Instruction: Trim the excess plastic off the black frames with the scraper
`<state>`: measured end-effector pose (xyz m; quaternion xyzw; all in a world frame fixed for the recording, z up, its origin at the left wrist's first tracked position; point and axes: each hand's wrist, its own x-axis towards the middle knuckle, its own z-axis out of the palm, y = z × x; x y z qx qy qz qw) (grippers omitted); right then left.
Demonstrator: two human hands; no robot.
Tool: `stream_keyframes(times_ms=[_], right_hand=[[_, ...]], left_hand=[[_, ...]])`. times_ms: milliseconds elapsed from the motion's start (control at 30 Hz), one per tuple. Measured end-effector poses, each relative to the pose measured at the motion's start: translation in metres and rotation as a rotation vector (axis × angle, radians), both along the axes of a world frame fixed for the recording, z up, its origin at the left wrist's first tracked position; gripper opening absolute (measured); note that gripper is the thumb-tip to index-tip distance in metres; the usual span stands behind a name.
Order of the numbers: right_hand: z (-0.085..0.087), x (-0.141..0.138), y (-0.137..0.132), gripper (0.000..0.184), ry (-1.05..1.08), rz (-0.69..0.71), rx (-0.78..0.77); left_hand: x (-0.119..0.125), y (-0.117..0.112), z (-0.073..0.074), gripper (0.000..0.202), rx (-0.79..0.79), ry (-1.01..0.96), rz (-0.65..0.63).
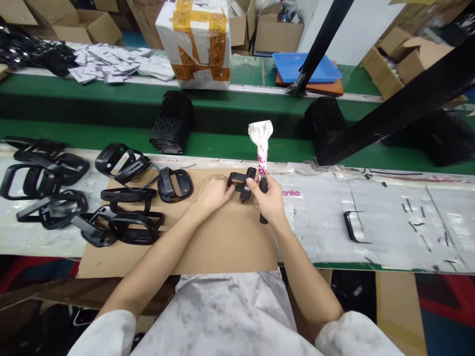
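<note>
My left hand (214,194) is closed on the left end of a small black plastic bracket (243,184), which rests over a brown cardboard sheet (237,242). In my right hand (270,200) is a hammer (261,148), held upright by its black handle. White wrapping with pink print covers its head and upper shaft. My right thumb lies close to the bracket's right side; whether it touches is hard to tell. Left of my left hand lies a black plastic frame (175,185), with several more black frames (135,227) around it.
More black frames (40,178) lie at the far left. A single black frame piece (351,226) and thin black scraps (415,225) lie on the right of the white table covering. Behind are a black basket (171,123), a taped box (196,44) and a slanted black post (389,104).
</note>
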<state>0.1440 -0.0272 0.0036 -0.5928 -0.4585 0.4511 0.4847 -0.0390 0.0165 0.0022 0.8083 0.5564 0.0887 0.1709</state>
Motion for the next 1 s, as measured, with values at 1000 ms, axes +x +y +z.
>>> stream_keyframes(times_ms=[1000], right_hand=[[0.003,0.043,-0.108,0.062,-0.438,0.252,-0.295]], left_hand=[[0.004,0.006,-0.021,0.03,0.101,-0.019,0.072]])
